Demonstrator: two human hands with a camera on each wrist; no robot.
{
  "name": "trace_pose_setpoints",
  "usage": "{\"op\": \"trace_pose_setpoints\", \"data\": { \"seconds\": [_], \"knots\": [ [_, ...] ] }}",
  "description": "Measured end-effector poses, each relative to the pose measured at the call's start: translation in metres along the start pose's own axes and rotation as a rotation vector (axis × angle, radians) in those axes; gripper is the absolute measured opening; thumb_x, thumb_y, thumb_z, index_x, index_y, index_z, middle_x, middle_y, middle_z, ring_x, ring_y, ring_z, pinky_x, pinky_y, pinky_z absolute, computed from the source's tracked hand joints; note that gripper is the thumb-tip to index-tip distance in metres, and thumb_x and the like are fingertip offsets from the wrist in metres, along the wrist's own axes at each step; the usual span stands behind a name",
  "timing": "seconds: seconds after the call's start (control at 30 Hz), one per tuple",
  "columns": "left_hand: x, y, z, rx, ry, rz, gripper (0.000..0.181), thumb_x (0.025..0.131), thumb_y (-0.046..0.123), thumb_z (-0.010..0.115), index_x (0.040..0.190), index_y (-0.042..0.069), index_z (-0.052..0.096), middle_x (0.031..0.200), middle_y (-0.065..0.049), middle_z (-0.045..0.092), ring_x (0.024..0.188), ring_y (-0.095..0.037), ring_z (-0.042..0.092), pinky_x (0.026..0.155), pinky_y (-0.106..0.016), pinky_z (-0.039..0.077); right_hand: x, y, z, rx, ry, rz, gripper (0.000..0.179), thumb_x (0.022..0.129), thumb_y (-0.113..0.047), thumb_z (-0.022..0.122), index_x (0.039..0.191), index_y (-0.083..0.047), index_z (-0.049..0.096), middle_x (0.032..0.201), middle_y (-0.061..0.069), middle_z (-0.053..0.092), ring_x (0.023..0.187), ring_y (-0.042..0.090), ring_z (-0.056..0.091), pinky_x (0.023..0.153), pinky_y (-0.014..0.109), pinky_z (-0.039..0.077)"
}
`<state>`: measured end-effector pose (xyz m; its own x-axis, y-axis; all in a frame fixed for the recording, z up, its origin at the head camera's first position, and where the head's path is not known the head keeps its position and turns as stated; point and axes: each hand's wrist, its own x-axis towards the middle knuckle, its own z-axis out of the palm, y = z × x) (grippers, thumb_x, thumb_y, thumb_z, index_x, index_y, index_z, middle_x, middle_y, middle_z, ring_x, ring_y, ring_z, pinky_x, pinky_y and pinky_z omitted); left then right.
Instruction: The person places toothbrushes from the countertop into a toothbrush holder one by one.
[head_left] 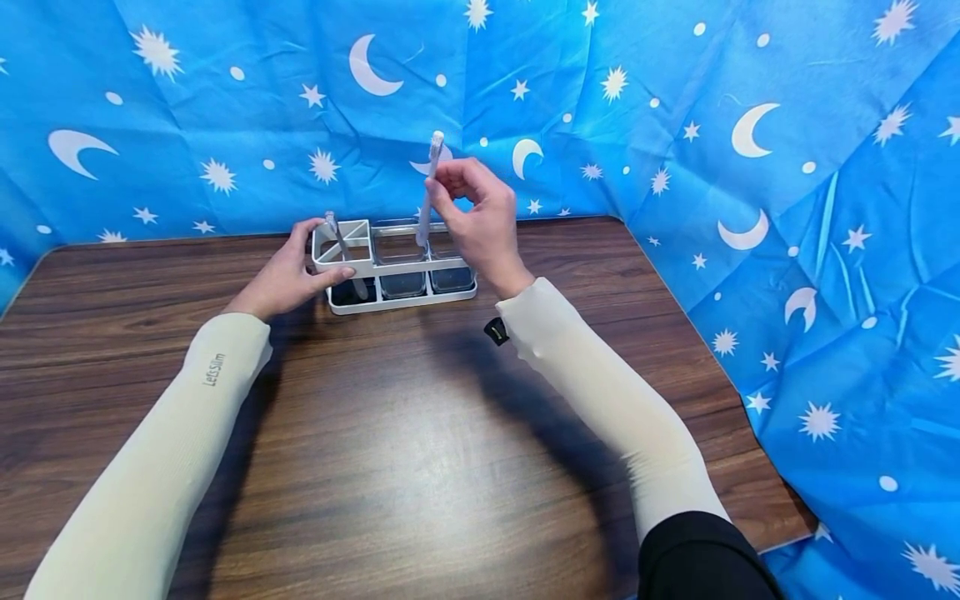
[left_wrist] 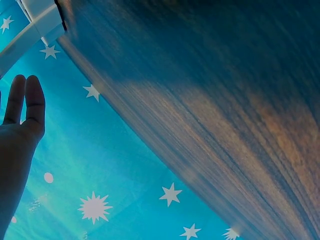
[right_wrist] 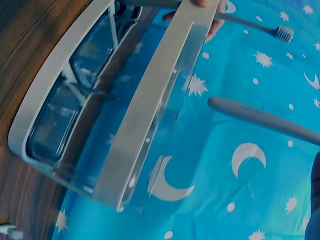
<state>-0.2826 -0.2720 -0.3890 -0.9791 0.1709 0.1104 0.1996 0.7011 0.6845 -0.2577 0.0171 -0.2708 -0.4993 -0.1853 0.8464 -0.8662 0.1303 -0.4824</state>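
Note:
A white toothbrush holder (head_left: 401,268) with clear cups stands at the back of the table. My left hand (head_left: 288,271) grips its left end, thumb on the front rim and fingers behind. One toothbrush (head_left: 345,245) leans in the divided left compartment, bristles up. Above the holder, my right hand (head_left: 480,212) pinches a second toothbrush (head_left: 424,215) between thumb and fingers, with its head up. In the right wrist view, the lower end of this held toothbrush (right_wrist: 260,117) appears apart from the holder's upper rim (right_wrist: 150,100).
The wooden table (head_left: 390,433) reaches back to a blue curtain (head_left: 262,108) with moons and stars, which also hangs along the right side. A small black tag (head_left: 496,331) sits at the right sleeve's cuff. A small white object (right_wrist: 11,231) shows at the right wrist view's lower left.

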Motion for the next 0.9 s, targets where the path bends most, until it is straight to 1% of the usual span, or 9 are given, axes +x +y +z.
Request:
{"op": "trace_pose_setpoints", "data": {
  "seconds": [0.23, 0.33, 0.4, 0.57, 0.7, 0.9],
  "knots": [
    [0.000, 0.000, -0.001, -0.002, -0.008, -0.025, 0.097, 0.081, 0.058, 0.064, 0.150, 0.022, 0.005, 0.130, -0.023, 0.039, 0.105, -0.040, 0.048, 0.089, -0.058, 0.039, 0.005, -0.007, 0.018, 0.052, -0.105, -0.012, 0.007, 0.087, 0.009, 0.061, 0.093, 0.012, 0.062, 0.087, 0.019, 0.062, 0.076, 0.023, 0.060, 0.076, 0.030, 0.051],
    [0.000, 0.000, -0.001, -0.009, -0.013, -0.035, 0.099, 0.080, 0.059, 0.064, 0.150, 0.022, 0.004, 0.132, -0.023, 0.037, 0.107, -0.040, 0.047, 0.091, -0.059, 0.038, 0.007, -0.008, 0.026, 0.067, -0.145, 0.006, 0.008, 0.087, 0.008, 0.062, 0.094, 0.011, 0.062, 0.088, 0.018, 0.063, 0.077, 0.023, 0.061, 0.077, 0.029, 0.051],
    [0.000, 0.000, -0.001, -0.011, -0.014, -0.036, 0.100, 0.080, 0.060, 0.064, 0.150, 0.022, 0.004, 0.133, -0.023, 0.037, 0.108, -0.041, 0.047, 0.091, -0.060, 0.038, 0.007, -0.007, 0.032, 0.072, -0.171, 0.035, 0.009, 0.088, 0.006, 0.062, 0.096, 0.010, 0.062, 0.089, 0.017, 0.063, 0.078, 0.022, 0.062, 0.078, 0.028, 0.050],
    [0.000, 0.002, -0.001, -0.019, -0.011, -0.030, 0.100, 0.080, 0.060, 0.064, 0.150, 0.020, 0.005, 0.135, -0.023, 0.036, 0.109, -0.041, 0.047, 0.092, -0.060, 0.037, 0.006, 0.011, 0.046, 0.061, -0.231, 0.124, 0.013, 0.090, -0.003, 0.063, 0.100, 0.004, 0.065, 0.093, 0.010, 0.065, 0.083, 0.013, 0.062, 0.081, 0.023, 0.048],
    [0.000, 0.002, -0.001, -0.023, -0.010, -0.018, 0.098, 0.081, 0.058, 0.064, 0.149, 0.019, 0.006, 0.135, -0.024, 0.037, 0.108, -0.040, 0.047, 0.091, -0.060, 0.038, 0.006, 0.023, 0.053, 0.041, -0.265, 0.147, 0.014, 0.091, -0.010, 0.063, 0.101, -0.001, 0.066, 0.093, 0.004, 0.066, 0.083, 0.008, 0.061, 0.080, 0.021, 0.047],
    [0.001, 0.000, -0.001, -0.026, -0.008, -0.007, 0.096, 0.082, 0.057, 0.064, 0.149, 0.017, 0.008, 0.134, -0.024, 0.037, 0.109, -0.040, 0.046, 0.091, -0.060, 0.037, 0.003, 0.031, 0.062, 0.012, -0.324, 0.167, 0.014, 0.092, -0.014, 0.063, 0.100, -0.004, 0.066, 0.090, 0.000, 0.065, 0.080, 0.008, 0.059, 0.077, 0.021, 0.048]
  ]
}}
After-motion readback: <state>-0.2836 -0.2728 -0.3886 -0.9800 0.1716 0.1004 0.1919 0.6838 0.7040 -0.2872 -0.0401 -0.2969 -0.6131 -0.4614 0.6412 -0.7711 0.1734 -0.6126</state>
